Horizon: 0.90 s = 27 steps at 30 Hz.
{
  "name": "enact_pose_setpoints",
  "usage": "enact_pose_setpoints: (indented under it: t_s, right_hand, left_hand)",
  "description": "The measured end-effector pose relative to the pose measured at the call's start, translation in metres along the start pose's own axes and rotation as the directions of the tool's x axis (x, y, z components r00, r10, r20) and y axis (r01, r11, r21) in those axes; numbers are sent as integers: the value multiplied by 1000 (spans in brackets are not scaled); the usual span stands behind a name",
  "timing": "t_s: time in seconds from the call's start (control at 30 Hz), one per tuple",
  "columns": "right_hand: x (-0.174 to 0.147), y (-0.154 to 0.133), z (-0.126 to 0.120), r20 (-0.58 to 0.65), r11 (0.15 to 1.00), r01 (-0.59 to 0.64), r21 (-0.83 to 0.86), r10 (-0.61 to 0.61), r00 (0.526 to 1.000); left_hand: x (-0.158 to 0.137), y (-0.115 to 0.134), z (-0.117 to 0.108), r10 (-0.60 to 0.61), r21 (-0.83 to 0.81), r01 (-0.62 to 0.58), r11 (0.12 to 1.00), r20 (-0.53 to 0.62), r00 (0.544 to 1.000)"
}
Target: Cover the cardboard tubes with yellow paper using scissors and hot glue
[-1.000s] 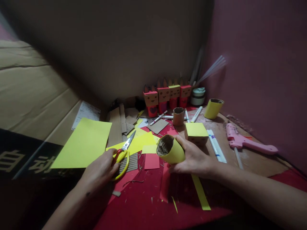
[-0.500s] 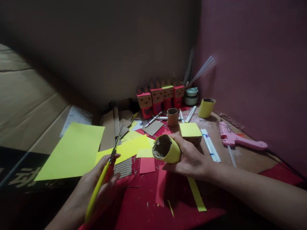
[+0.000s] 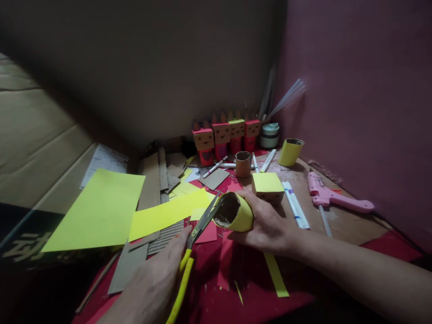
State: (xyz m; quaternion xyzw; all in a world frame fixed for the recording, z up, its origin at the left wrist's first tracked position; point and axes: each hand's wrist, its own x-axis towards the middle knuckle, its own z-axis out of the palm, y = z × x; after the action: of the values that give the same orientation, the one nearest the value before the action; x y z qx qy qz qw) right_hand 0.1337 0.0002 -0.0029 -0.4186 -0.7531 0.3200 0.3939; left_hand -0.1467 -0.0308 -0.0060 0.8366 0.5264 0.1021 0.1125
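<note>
Yellow-handled scissors [image 3: 193, 238] are in my left hand [image 3: 158, 272], whose fingers are closed round them and partly hidden. The blades are slightly apart and reach up to the left rim of a yellow-wrapped cardboard tube [image 3: 243, 215]. My right hand [image 3: 266, 220] wraps round that tube from the right, its open end turned toward the scissors. Under the blades lie a yellow paper strip [image 3: 172, 209] and a small red paper piece [image 3: 206, 231]. Just behind my right hand sits a box with a yellow top [image 3: 268, 183].
Cardboard figures with drawn faces [image 3: 221, 135] stand along the back. A bare tube [image 3: 243, 165], another yellow tube [image 3: 290, 152] and markers [image 3: 296, 204] are on the table. A pink glue gun [image 3: 326, 193] lies right; a large yellow sheet [image 3: 97, 211] lies left.
My left hand has moved right with the scissors, bringing the blades to the tube's rim. The blades have come slightly apart. My right hand and the tube have barely shifted.
</note>
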Motion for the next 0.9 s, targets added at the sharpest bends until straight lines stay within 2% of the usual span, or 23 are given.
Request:
enact_pose_setpoints:
  t_s: [0.13,0.37,0.57,0.8,0.83,0.9]
  right_hand:
    - [0,3,0,1,1000,16,4,-16,1000]
    - [2,1,0,26,998,-11,56,10,1000]
    - [2,6,2,32,996,4,88,-6,999]
    - [4,-3,1,67,981,-42,190,30,997]
    - [5,-5,0,77,975,-56,213,41,996]
    - [7,-8,-3,85,970,-85,228,67,994]
  left_hand:
    - [1,4,-3,38,20,-38,999,12,999]
    - [3,25,-15,-9,-83,12,996,34,999]
    - [0,17,-15,65,-136,-55,989,75,995]
    - [-4,8,-21,-31,-82,43,996,147,989]
    - [-5,7,-19,-35,-94,48,994,141,989]
    - [-6,7,-15,-77,-107,80,991,37,996]
